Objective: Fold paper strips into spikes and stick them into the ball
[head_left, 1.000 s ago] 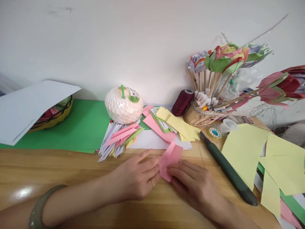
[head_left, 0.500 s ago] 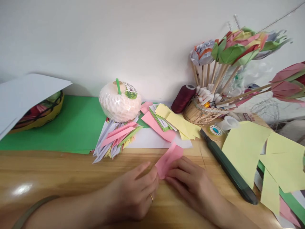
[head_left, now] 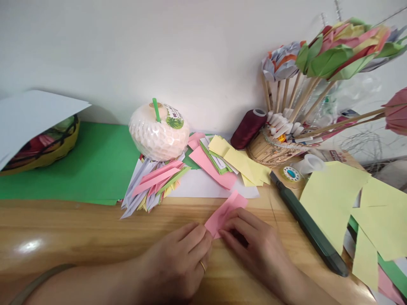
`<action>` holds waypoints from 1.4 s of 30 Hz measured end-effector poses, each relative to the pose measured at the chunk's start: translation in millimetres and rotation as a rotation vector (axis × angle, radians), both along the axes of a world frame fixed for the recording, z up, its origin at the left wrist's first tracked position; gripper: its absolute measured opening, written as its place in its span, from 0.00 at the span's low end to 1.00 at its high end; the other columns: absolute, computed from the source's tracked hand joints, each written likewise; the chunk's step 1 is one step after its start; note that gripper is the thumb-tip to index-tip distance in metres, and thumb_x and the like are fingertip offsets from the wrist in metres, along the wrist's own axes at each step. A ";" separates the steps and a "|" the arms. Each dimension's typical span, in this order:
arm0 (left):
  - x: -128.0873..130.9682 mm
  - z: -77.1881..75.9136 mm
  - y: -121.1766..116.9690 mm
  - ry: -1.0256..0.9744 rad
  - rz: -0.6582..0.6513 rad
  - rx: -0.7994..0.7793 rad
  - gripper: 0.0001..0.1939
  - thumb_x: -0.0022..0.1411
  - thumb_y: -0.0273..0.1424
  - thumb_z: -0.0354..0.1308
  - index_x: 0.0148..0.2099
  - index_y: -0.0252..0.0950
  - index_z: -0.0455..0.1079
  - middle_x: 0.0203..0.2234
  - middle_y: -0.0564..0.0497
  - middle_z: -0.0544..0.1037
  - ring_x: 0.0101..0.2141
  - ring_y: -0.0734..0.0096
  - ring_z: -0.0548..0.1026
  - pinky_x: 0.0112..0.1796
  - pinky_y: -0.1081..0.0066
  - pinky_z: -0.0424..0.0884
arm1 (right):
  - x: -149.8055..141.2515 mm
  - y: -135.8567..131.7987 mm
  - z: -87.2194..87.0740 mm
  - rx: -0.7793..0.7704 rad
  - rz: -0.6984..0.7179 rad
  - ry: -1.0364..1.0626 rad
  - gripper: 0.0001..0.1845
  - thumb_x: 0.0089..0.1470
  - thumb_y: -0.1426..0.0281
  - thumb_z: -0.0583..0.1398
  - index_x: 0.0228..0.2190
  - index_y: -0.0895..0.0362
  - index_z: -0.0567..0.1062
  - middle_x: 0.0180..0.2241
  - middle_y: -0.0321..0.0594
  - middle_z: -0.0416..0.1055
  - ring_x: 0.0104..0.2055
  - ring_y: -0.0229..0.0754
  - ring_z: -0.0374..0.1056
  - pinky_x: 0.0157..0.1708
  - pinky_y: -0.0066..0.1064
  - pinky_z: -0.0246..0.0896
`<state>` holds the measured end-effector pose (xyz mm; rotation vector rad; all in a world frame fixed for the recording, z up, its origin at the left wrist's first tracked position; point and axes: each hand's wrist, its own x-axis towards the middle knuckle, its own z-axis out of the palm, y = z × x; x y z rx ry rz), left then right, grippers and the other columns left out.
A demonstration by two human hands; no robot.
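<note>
A folded strip of pink paper (head_left: pixel 226 212) lies on the wooden table (head_left: pixel 95 237) in front of me. My left hand (head_left: pixel 178 262), with a ring on one finger, is curled and pinches the paper's near left end. From the right, my right hand (head_left: pixel 254 245) presses bent fingers on the same end. The far end of the pink paper sticks out past both hands. Part of the paper is hidden under my fingers.
Behind the hands lie a fan of folded paper pieces (head_left: pixel 152 182), a netted coconut with a green straw (head_left: pixel 159 133), pink and yellow slips (head_left: pixel 238 163) and a thread spool (head_left: pixel 248 129). A basket of paper flowers (head_left: pixel 276 146) stands right; a dark green cutter (head_left: pixel 311 228) and yellow sheets (head_left: pixel 333 199) lie nearby.
The pink paper has been folded narrower. Both hands have closed in on its near end, and the camera view has tilted slightly.
</note>
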<state>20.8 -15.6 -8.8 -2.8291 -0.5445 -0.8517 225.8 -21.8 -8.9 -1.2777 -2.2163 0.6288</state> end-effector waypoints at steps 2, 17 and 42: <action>0.2 0.0 0.6 -0.015 0.001 -0.011 0.19 0.64 0.18 0.40 0.32 0.27 0.72 0.31 0.42 0.77 0.32 0.64 0.73 0.38 0.65 0.68 | -0.4 0.4 0.1 0.004 0.000 -0.007 0.08 0.59 0.74 0.54 0.28 0.57 0.70 0.30 0.40 0.68 0.30 0.39 0.65 0.28 0.28 0.61; 2.1 -3.5 1.0 0.087 0.048 -0.121 0.13 0.65 0.20 0.45 0.47 0.23 0.69 0.30 0.44 0.72 0.31 0.65 0.70 0.32 0.67 0.68 | -2.1 4.7 2.9 -0.028 -0.026 -0.117 0.09 0.60 0.72 0.52 0.28 0.56 0.67 0.29 0.39 0.66 0.27 0.37 0.64 0.25 0.27 0.60; -10.3 -3.3 23.9 0.040 0.018 -0.102 0.16 0.70 0.23 0.41 0.46 0.29 0.71 0.41 0.48 0.76 0.45 0.63 0.69 0.49 0.59 0.62 | 3.1 2.0 23.4 -0.146 -0.023 0.073 0.11 0.57 0.74 0.54 0.39 0.55 0.74 0.37 0.42 0.73 0.37 0.42 0.69 0.36 0.32 0.66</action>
